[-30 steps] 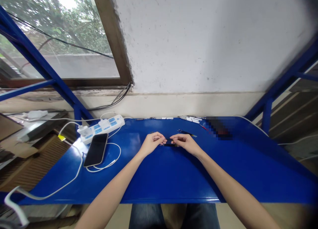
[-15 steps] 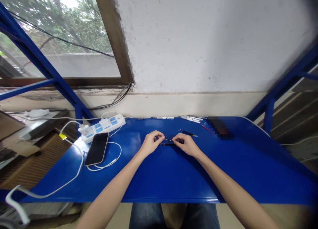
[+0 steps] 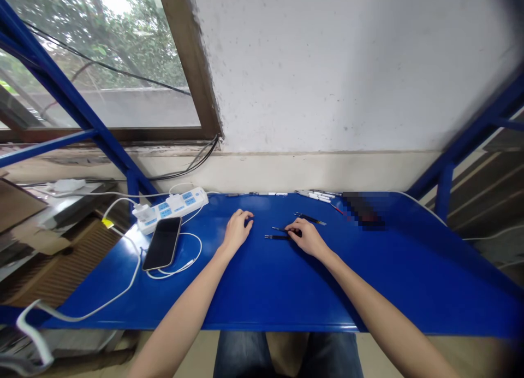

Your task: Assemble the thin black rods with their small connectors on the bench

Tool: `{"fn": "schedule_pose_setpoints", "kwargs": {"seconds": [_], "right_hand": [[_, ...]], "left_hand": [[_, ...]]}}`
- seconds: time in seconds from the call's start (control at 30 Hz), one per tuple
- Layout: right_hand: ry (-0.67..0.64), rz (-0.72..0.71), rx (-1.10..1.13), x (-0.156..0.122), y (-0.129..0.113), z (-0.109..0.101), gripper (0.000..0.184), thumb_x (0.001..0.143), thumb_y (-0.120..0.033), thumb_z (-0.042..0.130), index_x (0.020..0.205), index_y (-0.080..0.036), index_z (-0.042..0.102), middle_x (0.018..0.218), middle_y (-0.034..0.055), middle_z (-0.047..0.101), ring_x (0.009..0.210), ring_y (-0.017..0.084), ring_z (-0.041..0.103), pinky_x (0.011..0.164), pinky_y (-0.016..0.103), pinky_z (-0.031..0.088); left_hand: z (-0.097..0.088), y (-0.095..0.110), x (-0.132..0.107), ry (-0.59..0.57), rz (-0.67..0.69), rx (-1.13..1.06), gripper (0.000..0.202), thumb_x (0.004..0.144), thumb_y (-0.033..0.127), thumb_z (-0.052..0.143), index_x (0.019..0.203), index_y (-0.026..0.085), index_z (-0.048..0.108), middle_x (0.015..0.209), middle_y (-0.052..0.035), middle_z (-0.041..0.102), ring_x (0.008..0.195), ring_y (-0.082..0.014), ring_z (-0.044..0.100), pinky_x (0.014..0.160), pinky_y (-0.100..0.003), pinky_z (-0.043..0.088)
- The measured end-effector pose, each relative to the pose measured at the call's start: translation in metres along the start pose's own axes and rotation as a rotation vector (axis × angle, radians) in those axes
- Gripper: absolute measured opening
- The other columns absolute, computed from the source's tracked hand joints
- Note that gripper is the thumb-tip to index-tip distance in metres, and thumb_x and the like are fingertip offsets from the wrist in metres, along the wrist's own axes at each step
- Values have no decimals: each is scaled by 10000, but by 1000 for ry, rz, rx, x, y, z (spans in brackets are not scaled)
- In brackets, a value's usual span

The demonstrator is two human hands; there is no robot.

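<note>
Black rod (image 3: 280,229), crosswise in right hand (image 3: 308,238), points left.

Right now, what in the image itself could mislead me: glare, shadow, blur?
Head view: daylight washes out part of the window; head view: pale glare on the blue table, left of the smartphone; head view: a pixelated patch hides detail at the table's far right; head view: what looks like a pen refill in the right hand shows too small for fine detail.

The forearms (image 3: 368,296) are bare above dark blue jeans (image 3: 239,357).
</note>
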State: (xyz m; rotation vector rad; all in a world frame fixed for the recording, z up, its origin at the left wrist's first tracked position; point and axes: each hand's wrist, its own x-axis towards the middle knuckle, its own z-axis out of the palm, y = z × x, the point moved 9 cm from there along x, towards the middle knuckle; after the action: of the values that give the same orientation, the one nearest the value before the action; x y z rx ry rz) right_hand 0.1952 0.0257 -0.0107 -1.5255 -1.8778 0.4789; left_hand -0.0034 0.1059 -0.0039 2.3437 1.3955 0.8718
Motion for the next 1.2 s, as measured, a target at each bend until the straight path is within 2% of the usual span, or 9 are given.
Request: {"fn": "schedule_pose_setpoints", "kwargs": {"seconds": [0.13,0.43,0.67,0.77,0.9,1.03,1.2], "right_hand": [[-41,-99,-10,-4,-14,2,211,804,-248,637,1001,-192,687,946,77,618,887,206,571,851,363,450],[-61,-198,-27,-7,-28,10,198,812,-97,557,949,-190,666,898,58,604,844,187,541,825,342,441],[-27,-220,-12,-8,-31,1,201,837,-175,555,1008,-196,659,947,74,607,882,201,556,862,367,440],[89,-171,-68,-6,-19,-15,220,854,-191,515,1023,-199,655,953,86,595,921,220,542,883,387,434],[249,21,-261,-5,12,-38,243,836,-185,490,1017,-176,653,919,107,567,890,251,511,821,391,450],[271,135,-404,-8,31,-45,228,812,-177,511,992,-159,649,898,120,548,873,270,488,811,398,439],[259,141,-474,-9,33,-43,190,816,-164,516,960,-173,640,885,114,538,871,270,481,787,380,415]], "left_hand": [[0,1,0,4,19,14,178,818,171,536,949,201,652,861,-47,563,820,-203,569,722,-306,462],[-2,5,0,-2,42,45,172,826,179,518,939,196,647,855,-53,572,812,-210,565,745,-330,461],[0,4,1,-13,48,12,139,819,163,516,871,199,640,849,-49,574,824,-199,573,722,-309,458],[0,4,1,-23,44,38,120,821,164,517,811,201,630,815,-42,569,801,-198,570,702,-301,444],[-1,8,-1,-39,50,58,129,829,155,505,765,198,608,799,-44,562,802,-205,558,702,-302,427],[-4,21,-2,-38,90,9,127,837,152,494,768,197,591,805,-45,557,806,-205,547,721,-306,422],[-5,47,-6,-44,174,-135,135,877,180,450,840,193,579,826,-40,578,801,-188,544,762,-305,423]]}}
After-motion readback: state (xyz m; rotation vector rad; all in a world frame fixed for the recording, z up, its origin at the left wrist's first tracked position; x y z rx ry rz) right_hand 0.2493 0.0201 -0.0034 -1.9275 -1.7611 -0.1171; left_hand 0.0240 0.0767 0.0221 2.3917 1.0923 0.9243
